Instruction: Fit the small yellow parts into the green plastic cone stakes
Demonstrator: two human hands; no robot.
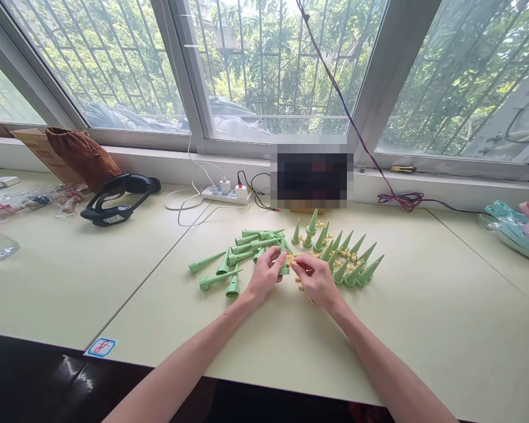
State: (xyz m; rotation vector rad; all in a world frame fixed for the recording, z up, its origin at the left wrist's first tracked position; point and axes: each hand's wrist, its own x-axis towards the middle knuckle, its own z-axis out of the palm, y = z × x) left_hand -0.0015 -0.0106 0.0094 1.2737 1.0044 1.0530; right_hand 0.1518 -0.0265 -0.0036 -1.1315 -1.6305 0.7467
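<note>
The left hand pinches a green spike, the right hand a yellow piece; upright spikes to this spike's right seem finished, lying spikes to its left remaining.

I have two bare forearms stretched ahead of me, the left forearm slanting up to the right and the right forearm slanting up to the left, so that they converge. My left hand is closed in a grip, thumb and fingers bent, while my right hand faces it with thumb and forefinger pinched. I see the two hands close together, just apart, both wrists nearly straight.
</note>
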